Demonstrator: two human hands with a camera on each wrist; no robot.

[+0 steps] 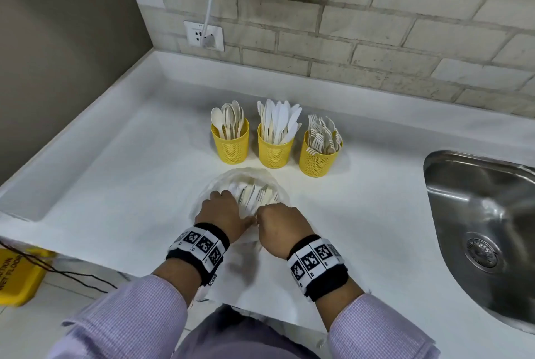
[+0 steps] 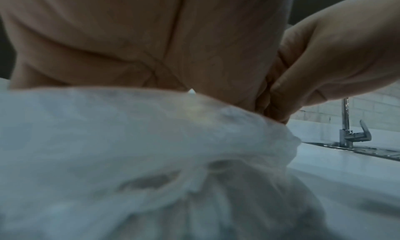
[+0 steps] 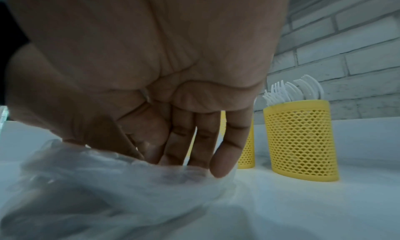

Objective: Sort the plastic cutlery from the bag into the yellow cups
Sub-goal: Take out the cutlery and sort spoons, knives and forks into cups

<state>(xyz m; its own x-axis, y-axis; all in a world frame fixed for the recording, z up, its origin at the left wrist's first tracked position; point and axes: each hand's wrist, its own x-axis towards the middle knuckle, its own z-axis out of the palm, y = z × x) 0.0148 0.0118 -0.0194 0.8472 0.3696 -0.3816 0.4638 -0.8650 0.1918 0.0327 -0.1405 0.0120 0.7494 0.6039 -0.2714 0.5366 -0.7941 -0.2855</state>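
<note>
Clear plastic bag (image 1: 246, 185) lying on white surface (image 1: 115, 173), just in front of three yellow cups (image 1: 273, 147) already stocked with spoons, knives, forks. More cutlery (image 1: 254, 193) visible inside bag. Left hand (image 1: 221, 212) and right hand (image 1: 279, 227) side by side at bag's near edge, fingers (image 3: 225, 149) of both curled into the plastic, gripping it. Steel sink (image 1: 486, 225) off to the right.

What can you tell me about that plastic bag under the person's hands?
The plastic bag is thin, clear and crinkled, lying on the white countertop in front of three yellow cups. Pale plastic cutlery shows through it. The left hand and the right hand both rest on its near end, where the film bunches up. Whether its mouth is open is unclear.
</note>
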